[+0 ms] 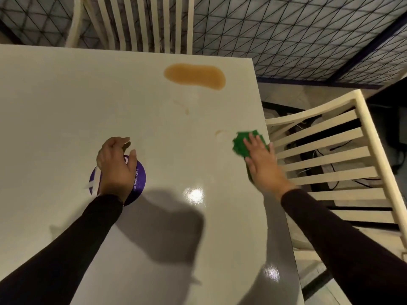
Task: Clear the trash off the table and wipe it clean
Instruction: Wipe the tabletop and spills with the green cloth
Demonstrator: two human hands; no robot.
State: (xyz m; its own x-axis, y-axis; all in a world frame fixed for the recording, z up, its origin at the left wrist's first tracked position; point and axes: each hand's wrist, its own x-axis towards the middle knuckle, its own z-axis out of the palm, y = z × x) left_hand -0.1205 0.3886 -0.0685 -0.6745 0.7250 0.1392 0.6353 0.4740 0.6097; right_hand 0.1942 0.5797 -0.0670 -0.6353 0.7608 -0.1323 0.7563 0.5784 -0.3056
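Note:
A brown liquid spill (195,75) lies near the far right corner of the cream table (66,95). Two faint brown smears (220,132) sit nearer to me. My right hand (261,160) presses flat on a green cloth (242,144) at the table's right edge, fingers straight. My left hand (116,164) hovers over a round purple disc (139,179) with white print, fingers loosely curled and holding nothing. The hand and wrist cover much of the disc.
A cream slatted chair (326,159) stands close against the table's right side. Another slatted chair (143,20) stands at the far edge. A patterned floor covering (297,31) lies beyond. Glare spots shine on the glossy table top.

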